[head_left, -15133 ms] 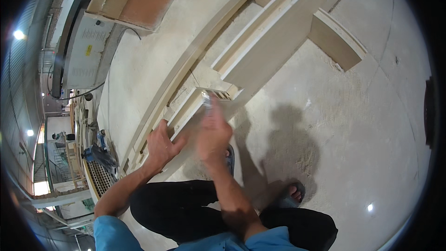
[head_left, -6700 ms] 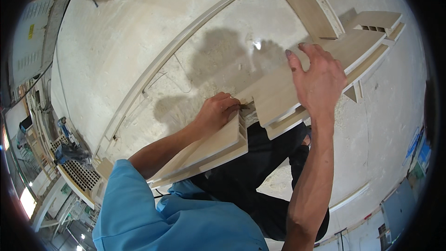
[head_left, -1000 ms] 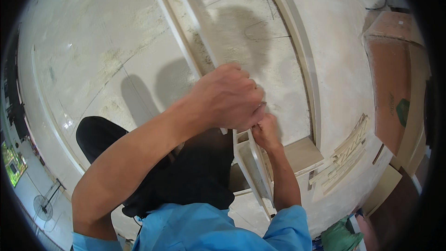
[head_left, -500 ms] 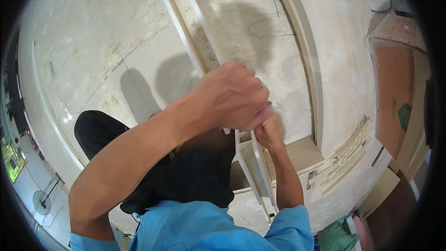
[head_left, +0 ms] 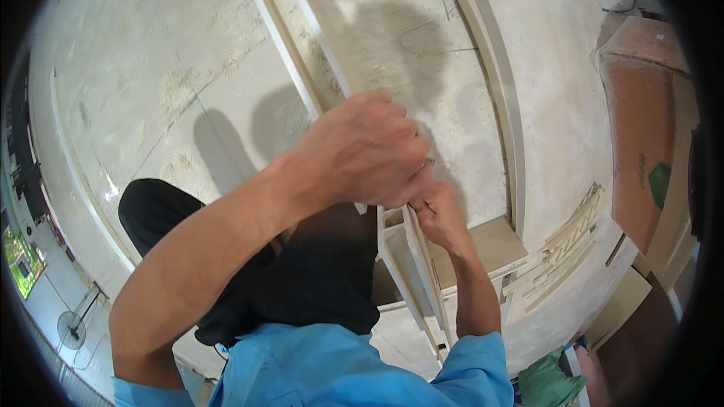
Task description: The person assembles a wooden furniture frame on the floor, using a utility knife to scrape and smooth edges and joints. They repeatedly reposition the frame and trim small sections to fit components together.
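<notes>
My left hand (head_left: 373, 152) is a closed fist, back up, above a long, narrow frame of pale wooden strips (head_left: 292, 49). A small glint shows at its finger side, but what it grips is hidden. Just below and to the right, my right hand (head_left: 440, 215) is also closed, its curled fingers against the left fist. It sits at the edge of the frame's near part, where short crosspieces join the two long rails. Whatever lies between its fingers cannot be made out.
Sawdust covers the pale floor (head_left: 181, 90). Another long pale board (head_left: 494, 68) runs along the right. A light-brown panel (head_left: 494, 251) lies beside my right forearm, near a pile of thin wood strips (head_left: 566, 249). Cardboard boxes (head_left: 637, 136) stand far right; a fan (head_left: 72, 329) is lower left.
My left fist has shifted slightly left. My right hand has moved slightly right and down, showing more of its knuckles. The frame's near part has moved slightly left in view.
</notes>
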Motion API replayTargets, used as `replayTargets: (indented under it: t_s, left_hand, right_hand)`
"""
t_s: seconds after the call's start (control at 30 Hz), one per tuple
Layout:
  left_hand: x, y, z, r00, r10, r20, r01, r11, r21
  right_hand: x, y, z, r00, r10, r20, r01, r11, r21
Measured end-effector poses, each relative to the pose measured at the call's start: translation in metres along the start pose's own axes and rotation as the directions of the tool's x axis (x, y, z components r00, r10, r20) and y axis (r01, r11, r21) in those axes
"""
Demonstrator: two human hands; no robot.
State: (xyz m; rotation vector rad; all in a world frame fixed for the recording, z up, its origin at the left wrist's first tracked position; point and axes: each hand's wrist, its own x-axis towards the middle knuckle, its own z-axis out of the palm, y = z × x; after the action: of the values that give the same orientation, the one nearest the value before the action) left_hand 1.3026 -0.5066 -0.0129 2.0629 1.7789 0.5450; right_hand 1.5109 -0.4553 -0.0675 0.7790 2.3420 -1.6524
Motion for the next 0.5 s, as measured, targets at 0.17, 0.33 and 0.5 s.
replayTargets:
  t_s: [0.17,0.33,0.5]
  left_hand:
    - [0.000,-0.001,0.003,1.000,0.018,0.008,-0.018,1.000,0.004]
    - [0.000,-0.001,0.003,1.000,0.025,0.003,-0.025,0.999,0.023]
    - [0.000,0.000,0.001,0.998,0.006,-0.055,-0.005,1.000,0.009]
  right_hand:
    - [-0.049,-0.035,-0.028,0.994,-0.108,0.020,0.097,0.945,0.313]
    - [-0.017,-0.019,-0.010,0.985,0.115,-0.128,-0.101,0.989,0.107]
    - [-0.023,-0.036,-0.016,0.997,-0.068,-0.021,0.070,0.989,0.129]
